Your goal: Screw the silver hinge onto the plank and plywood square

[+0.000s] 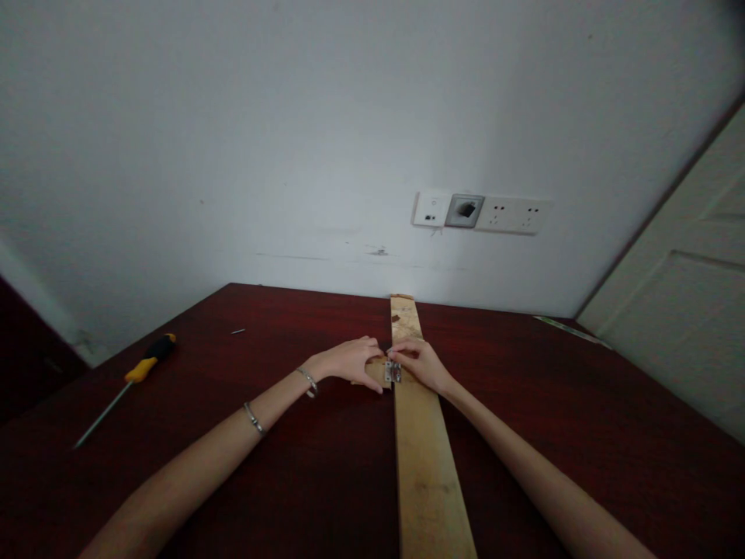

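Observation:
A long pale wooden plank [424,450] lies on the dark red table [291,466], running away from me toward the wall. A small metal hinge [393,371] sits at the plank's left edge, joined to a small wood block [378,371]. My left hand [348,362] rests on that block, fingers curled around it and touching the hinge. My right hand [420,363] lies on the plank, fingertips pinched at the hinge. What the fingertips pinch is too small to make out. Two bracelets sit on my left forearm.
A screwdriver [131,379] with a yellow and black handle lies at the table's left side. A small screw [237,331] lies farther back. Wall sockets [482,212] are on the white wall; a white door [680,295] stands at right.

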{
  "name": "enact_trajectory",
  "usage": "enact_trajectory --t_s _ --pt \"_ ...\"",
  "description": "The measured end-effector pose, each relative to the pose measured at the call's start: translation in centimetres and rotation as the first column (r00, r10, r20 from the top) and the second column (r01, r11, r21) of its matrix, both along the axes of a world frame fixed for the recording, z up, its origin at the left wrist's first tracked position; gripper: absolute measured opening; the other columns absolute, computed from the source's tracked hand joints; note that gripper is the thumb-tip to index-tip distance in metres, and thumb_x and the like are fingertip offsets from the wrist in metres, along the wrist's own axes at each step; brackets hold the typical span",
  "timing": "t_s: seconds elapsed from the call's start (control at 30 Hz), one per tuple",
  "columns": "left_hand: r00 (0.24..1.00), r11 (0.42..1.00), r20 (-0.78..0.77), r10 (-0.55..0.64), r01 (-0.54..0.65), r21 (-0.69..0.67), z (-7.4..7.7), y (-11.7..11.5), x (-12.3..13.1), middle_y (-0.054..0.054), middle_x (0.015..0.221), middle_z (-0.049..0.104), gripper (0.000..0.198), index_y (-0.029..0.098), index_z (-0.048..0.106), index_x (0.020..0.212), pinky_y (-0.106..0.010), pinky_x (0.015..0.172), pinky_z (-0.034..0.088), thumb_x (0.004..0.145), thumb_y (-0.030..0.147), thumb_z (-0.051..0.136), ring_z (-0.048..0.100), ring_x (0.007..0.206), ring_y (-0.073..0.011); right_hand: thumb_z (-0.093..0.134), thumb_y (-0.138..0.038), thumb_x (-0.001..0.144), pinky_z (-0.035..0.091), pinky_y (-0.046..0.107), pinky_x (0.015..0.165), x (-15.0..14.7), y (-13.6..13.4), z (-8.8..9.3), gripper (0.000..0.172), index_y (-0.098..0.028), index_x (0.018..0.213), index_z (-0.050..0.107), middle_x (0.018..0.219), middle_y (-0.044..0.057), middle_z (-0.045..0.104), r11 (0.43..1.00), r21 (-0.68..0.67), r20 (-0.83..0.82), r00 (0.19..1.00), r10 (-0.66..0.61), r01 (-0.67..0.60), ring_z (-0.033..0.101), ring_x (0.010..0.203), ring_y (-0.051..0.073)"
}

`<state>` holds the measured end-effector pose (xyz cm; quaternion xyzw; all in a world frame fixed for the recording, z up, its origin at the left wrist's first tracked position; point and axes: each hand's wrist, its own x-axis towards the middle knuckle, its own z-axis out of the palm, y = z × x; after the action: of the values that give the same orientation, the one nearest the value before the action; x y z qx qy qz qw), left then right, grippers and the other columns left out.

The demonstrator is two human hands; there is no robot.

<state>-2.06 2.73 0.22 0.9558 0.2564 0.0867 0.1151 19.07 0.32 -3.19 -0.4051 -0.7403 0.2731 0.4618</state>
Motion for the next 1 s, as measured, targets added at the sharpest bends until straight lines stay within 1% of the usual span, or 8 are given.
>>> enact_trajectory --t_s 0.33,0.47,0.53,0.63,0.7,0.8,0.9,1.0 --pt "1.000 1.000 0.008 -0.012 0.012 0.010 0.11 -0.02 0.02 -0.006 0.094 0.055 0.054 0.015 0.062 0.098 -0.029 0.075 0.039 0.070 0.060 0.070 0.052 0.087 -0.0212 0.066 -0.038 0.079 0.050 0.033 0.077 0.02 -0.07 -0.15 0.018 -0.022 0.077 0.075 0.087 0.005 0.069 1.000 0.015 0.046 0.999 0.025 -0.026 0.063 0.083 0.019" --pt "1.000 1.000 0.013 -0.023 0.023 0.015 0.12 0.01 0.05 -0.006 0.094 0.055 0.053 0.015 0.062 0.098 -0.028 0.075 0.039 0.070 0.059 0.070 0.051 0.087 -0.0211 0.067 -0.034 0.078 0.049 0.033 0.079 0.06 -0.07 -0.23 0.015 -0.022 0.078 0.075 0.090 0.005 0.068 1.000 0.009 0.062 0.998 0.018 -0.018 0.062 0.086 0.019" --pt "1.000 1.000 0.005 -0.021 0.021 0.014 0.09 0.05 0.05 -0.006 0.095 0.054 0.053 0.015 0.062 0.098 -0.028 0.075 0.039 0.070 0.058 0.071 0.051 0.088 -0.0209 0.067 -0.032 0.077 0.049 0.033 0.078 0.07 -0.11 -0.18 0.013 -0.021 0.077 0.075 0.090 0.006 0.067 1.000 0.005 0.074 0.997 0.015 -0.016 0.062 0.084 0.018" --pt "1.000 1.000 -0.003 -0.017 0.017 0.019 -0.03 0.12 0.00 -0.006 0.096 0.054 0.053 0.015 0.062 0.101 -0.027 0.076 0.039 0.070 0.057 0.072 0.052 0.089 -0.0210 0.069 -0.028 0.074 0.048 0.031 0.072 0.11 -0.17 -0.09 0.011 -0.020 0.078 0.075 0.090 0.006 0.066 1.000 -0.004 0.095 0.995 0.013 -0.013 0.059 0.079 0.017" --pt "1.000 0.999 -0.002 -0.019 0.019 0.030 -0.09 0.14 -0.03 -0.006 0.096 0.054 0.054 0.014 0.062 0.102 -0.028 0.077 0.039 0.070 0.056 0.072 0.052 0.090 -0.0213 0.069 -0.025 0.072 0.047 0.030 0.068 0.15 -0.18 -0.07 0.015 -0.020 0.085 0.075 0.091 0.006 0.066 1.000 -0.009 0.106 0.994 0.007 -0.006 0.058 0.076 0.016" --pt "1.000 0.999 0.000 -0.016 0.016 0.033 -0.11 0.12 -0.03 -0.006 0.096 0.054 0.052 0.015 0.062 0.102 -0.028 0.076 0.039 0.070 0.055 0.072 0.052 0.089 -0.0213 0.069 -0.020 0.069 0.046 0.028 0.066 0.20 -0.18 -0.12 0.026 -0.020 0.095 0.073 0.093 0.005 0.065 1.000 -0.013 0.114 0.993 0.000 0.002 0.056 0.074 0.015" --pt "1.000 0.999 -0.009 -0.013 0.014 0.030 -0.03 0.10 0.01 -0.006 0.095 0.054 0.051 0.015 0.063 0.100 -0.027 0.075 0.039 0.070 0.055 0.072 0.052 0.088 -0.0210 0.068 -0.018 0.068 0.046 0.028 0.067 0.18 -0.17 -0.19 0.025 -0.021 0.092 0.073 0.093 0.004 0.065 1.000 -0.011 0.119 0.993 0.002 -0.001 0.056 0.076 0.015" --pt "0.999 0.999 -0.027 -0.016 0.017 0.037 0.13 0.05 0.03 -0.006 0.096 0.054 0.052 0.015 0.062 0.102 -0.027 0.076 0.039 0.071 0.057 0.070 0.051 0.089 -0.0208 0.068 -0.019 0.069 0.046 0.029 0.070 0.16 -0.17 -0.24 0.023 -0.021 0.091 0.073 0.093 0.004 0.065 1.000 -0.006 0.120 0.993 0.004 -0.003 0.057 0.079 0.016"
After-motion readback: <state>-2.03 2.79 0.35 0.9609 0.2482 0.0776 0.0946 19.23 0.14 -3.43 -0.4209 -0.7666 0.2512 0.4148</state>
